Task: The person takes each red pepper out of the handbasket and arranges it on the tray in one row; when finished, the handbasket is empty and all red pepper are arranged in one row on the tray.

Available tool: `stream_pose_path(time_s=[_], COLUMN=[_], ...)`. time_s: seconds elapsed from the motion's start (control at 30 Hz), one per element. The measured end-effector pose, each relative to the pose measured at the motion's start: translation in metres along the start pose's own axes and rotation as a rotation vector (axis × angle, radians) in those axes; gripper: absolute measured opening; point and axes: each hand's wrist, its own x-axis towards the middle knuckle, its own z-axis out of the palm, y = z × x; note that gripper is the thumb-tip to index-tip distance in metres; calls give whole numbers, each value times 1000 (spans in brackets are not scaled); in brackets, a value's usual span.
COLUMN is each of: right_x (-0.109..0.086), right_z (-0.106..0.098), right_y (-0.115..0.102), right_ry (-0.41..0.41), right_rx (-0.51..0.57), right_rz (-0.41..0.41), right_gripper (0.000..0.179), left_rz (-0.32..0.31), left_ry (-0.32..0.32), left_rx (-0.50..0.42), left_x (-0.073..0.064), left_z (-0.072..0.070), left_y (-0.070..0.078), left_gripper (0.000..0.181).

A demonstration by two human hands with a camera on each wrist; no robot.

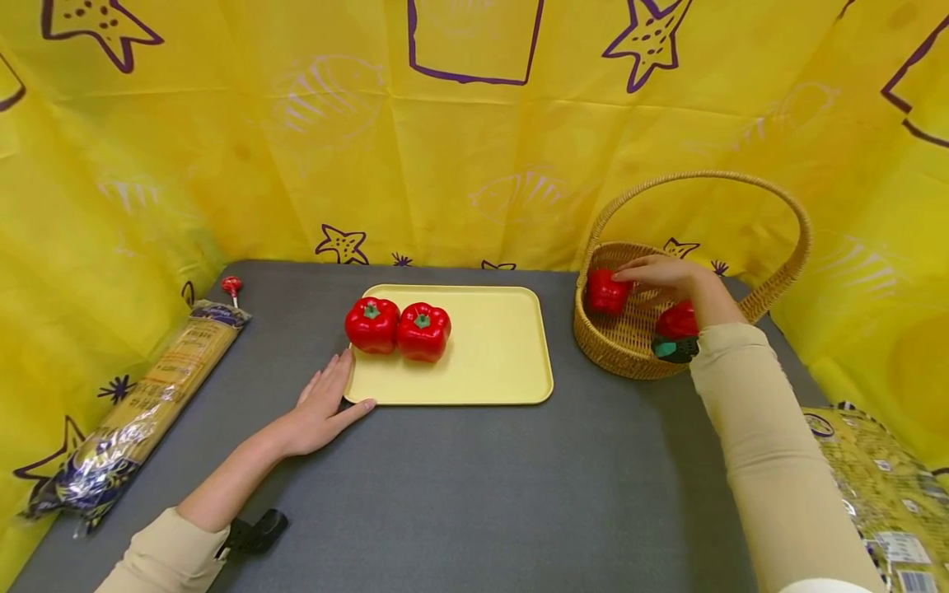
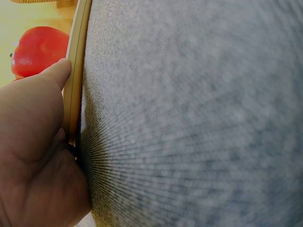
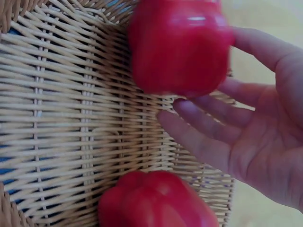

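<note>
My left hand point(image 1: 317, 418) lies flat at the near left corner of a pale yellow tray point(image 1: 497, 350), fingers along its side and thumb on its front rim. Two red bell peppers with green stems, a left one point(image 1: 372, 326) and a right one point(image 1: 423, 333), sit side by side on the tray's left part. Inside a wicker basket point(image 1: 610, 352), my right hand point(image 1: 662, 277) pinches a red bell pepper point(image 3: 180, 47) between thumb and fingers, the other fingers spread. Another red bell pepper point(image 3: 154, 201) lies in the basket, partly hidden by the wrist in the head view.
The basket's tall handle point(image 1: 700, 175) arches over my right hand. A bag of spaghetti point(image 1: 159, 391) lies along the left side, with a red lollipop point(image 1: 231, 285) beyond it. At the right edge lies a shiny yellow package point(image 1: 882, 478). Yellow patterned cloth point(image 1: 460, 189) surrounds the grey table point(image 1: 474, 494).
</note>
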Motion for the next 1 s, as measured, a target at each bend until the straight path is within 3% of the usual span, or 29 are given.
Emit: stream_pose_path(time_s=[0.23,0.43,0.67,1.0], right_x=[1,2,1,9], right_z=[0,4,14,19], right_y=[1,-3,-10,-10], right_ry=[-73,-55,-21,-25], right_rx=[-31,-39,-126,-108], right_rz=[26,55,111,161], right_gripper=[72,80,83,88], left_rz=[-3,8,3,10], left_ry=[5,25,25,36], left_rx=[-2,-12,-3,-11], left_x=[-1,1,2,2], left_z=[1,4,5,5], left_y=[-1,-3,-4,-3], left_gripper=[92,92,93,92])
